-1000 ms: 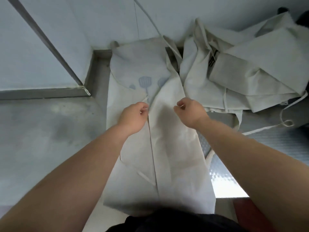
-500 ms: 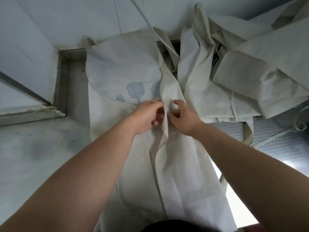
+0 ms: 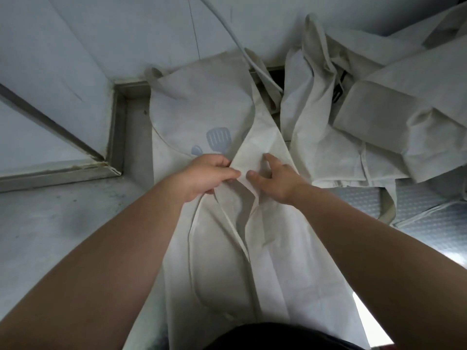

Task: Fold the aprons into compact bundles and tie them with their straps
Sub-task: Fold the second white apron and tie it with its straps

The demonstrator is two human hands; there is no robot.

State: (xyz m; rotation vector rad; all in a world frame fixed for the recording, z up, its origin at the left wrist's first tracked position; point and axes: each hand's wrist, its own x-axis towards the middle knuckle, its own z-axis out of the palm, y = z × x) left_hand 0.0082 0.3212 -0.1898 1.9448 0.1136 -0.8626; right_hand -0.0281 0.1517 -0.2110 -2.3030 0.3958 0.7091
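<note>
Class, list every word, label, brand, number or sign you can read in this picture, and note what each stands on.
No readable text anywhere in this view.
The apron being folded carries only a blue-grey spatula print, a picture with no letters.
A dark patch in the pile of aprons at the right is too small to tell whether it bears writing.

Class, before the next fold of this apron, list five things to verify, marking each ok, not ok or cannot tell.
1. Left hand grips the apron edge: ok.
2. Right hand holds the folded flap: ok.
3. Fabric below the hands lies flat: not ok, it puckers.
4. Thin strap is clear of the fold: cannot tell.
5. Pile of other aprons is off this apron: cannot tell.
</note>
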